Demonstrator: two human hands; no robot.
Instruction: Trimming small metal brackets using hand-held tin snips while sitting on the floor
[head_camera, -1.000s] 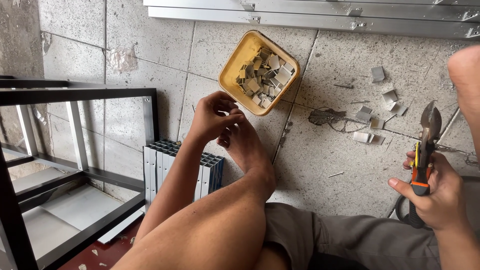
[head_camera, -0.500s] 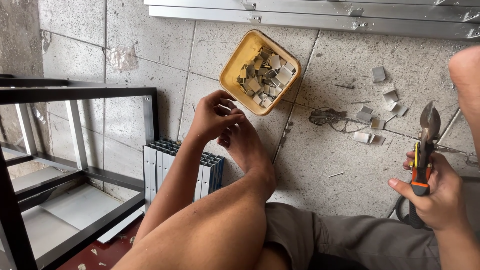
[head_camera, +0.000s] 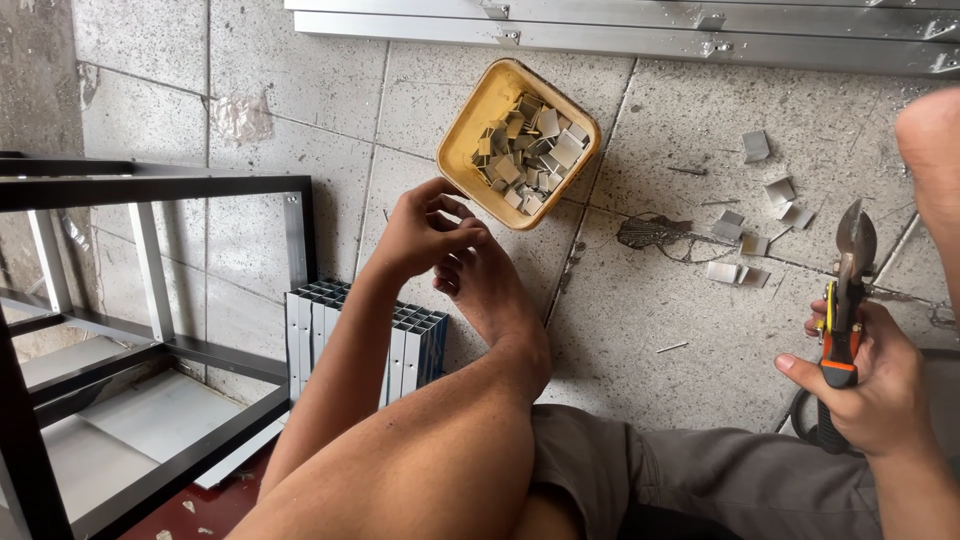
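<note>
Snips in one hand, toes under the other

The right hand (head_camera: 868, 385) grips the metal snips (head_camera: 845, 300), blades toward twelve o'clock; the left hand (head_camera: 425, 230) curls loosely at the bare foot (head_camera: 495, 295), seemingly empty, yellow tub (head_camera: 468, 130) at one o'clock.

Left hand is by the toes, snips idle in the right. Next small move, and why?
Probably reach the left hand on to the yellow tub of cut metal pieces just beyond its fingertips. The right hand holds the snips upright, blades shut, nothing between them, so a piece or drop-off seems due first.
</note>
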